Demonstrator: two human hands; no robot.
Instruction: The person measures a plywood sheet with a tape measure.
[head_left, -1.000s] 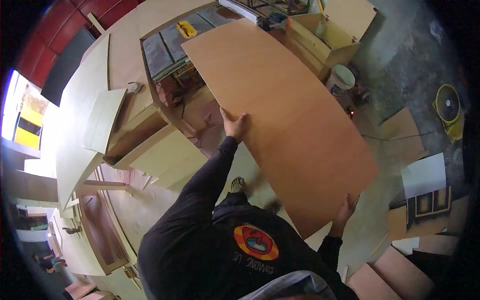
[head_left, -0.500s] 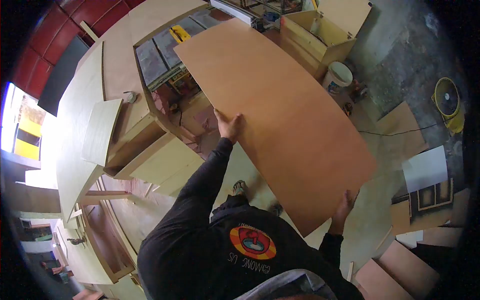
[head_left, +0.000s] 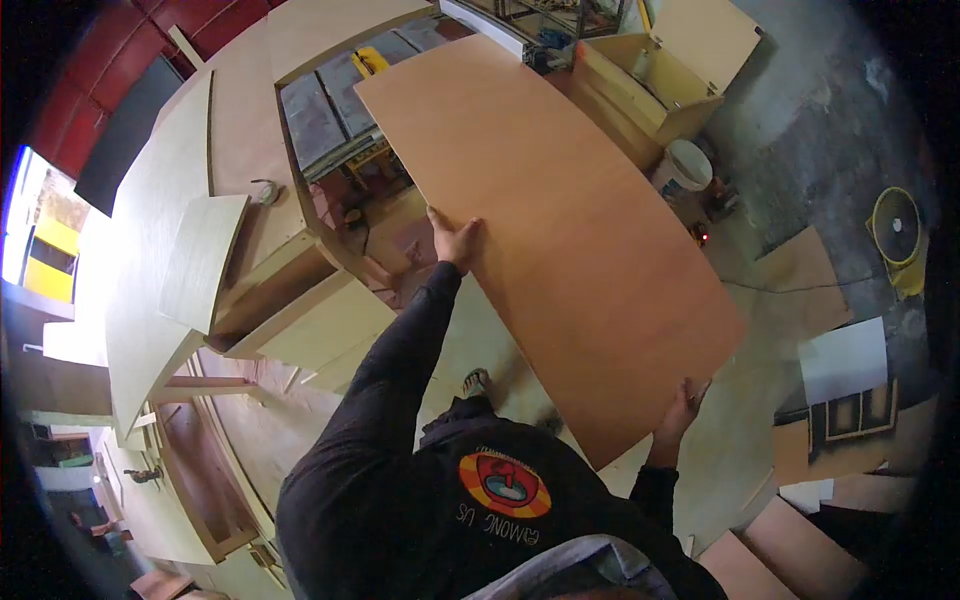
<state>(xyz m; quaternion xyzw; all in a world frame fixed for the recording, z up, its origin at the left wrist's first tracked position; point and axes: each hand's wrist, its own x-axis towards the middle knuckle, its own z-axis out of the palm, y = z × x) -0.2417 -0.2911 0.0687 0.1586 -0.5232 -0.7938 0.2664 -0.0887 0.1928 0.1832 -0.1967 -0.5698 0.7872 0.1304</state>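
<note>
A long reddish-brown plywood sheet slants across the middle of the view, its far end over the edge of the table saw. My left hand grips the sheet's left long edge, thumb on the top face and the other fingers mostly hidden beneath. At the near right corner, my right hand is closed on the short edge, with fingertips showing on top. A yellow piece sits on the saw's grey top, left of the sheet's far end.
To the left stands a large wooden worktable with a pale board lying on it. Along the right are an open wooden box, a white bucket, a yellow fan and a cable. Loose panels lie on the floor at right.
The view has turned slightly, so the surroundings shift. The sheet's near end and my right hand sit a little further left in view; both hands keep their hold.
</note>
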